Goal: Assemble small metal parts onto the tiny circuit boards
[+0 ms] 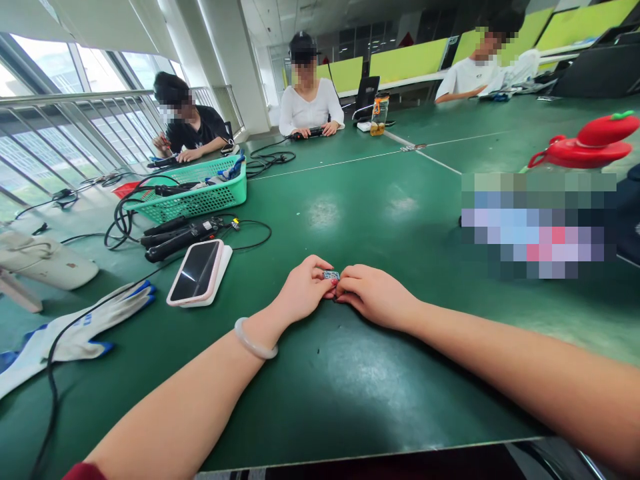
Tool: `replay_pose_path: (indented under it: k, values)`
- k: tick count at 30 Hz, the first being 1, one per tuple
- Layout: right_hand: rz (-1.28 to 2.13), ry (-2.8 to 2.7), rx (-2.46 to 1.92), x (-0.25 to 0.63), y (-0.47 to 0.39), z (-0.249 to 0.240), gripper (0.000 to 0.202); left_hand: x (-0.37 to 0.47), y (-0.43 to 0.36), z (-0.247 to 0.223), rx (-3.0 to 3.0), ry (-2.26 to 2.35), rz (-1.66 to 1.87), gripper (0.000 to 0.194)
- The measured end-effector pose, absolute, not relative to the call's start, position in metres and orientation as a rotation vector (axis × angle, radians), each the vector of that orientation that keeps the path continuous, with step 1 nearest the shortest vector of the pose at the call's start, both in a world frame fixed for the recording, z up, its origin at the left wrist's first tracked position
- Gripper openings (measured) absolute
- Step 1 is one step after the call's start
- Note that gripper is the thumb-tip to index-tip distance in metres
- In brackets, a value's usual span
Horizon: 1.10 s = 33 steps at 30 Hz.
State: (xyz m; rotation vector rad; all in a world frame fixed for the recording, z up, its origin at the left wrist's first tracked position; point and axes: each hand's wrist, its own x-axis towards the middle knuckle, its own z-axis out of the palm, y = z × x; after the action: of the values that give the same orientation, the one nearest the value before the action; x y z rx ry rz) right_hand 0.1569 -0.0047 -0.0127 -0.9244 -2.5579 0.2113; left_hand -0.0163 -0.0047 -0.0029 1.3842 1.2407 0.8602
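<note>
Just above the green table, my left hand [304, 288], with a pale bangle on its wrist, pinches a small flat blue-and-white piece [331, 275]. Its surface carries a fine pattern, too small to make out whether it is a circuit board. My right hand [373, 293] meets it from the right, its curled fingers closed at the piece's right edge. The fingertips of both hands touch or nearly touch, hiding the lower part of the piece.
Left of my hands lie a phone [197, 272], black handheld devices [183, 239] with cables, and a glove [95, 320]. Behind them stands a green basket [200, 200]. A red pouch [583, 150] lies right. Three people sit across the table [350, 373]; a bottle [379, 115] stands there.
</note>
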Motion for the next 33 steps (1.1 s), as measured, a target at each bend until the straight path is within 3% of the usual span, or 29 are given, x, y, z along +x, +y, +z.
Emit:
replay_pose_path:
  k: [14,21,33]
  values:
    - [0.017,-2.668,-0.884,0.155,-0.0081,-0.0088,0.029,-0.0183,-0.0027,-0.0059,1.403,1.235,0.882,0.018]
    - [0.046,-2.658,-0.931,0.1559,-0.0101,-0.0079,0.018,-0.0203,-0.0005,-0.0083,1.461,1.299,0.901,0.017]
    - [0.062,-2.676,-0.963,0.1545,-0.0079,-0.0107,0.018,-0.0218,-0.0005,-0.0076,1.643,1.363,0.878,0.017]
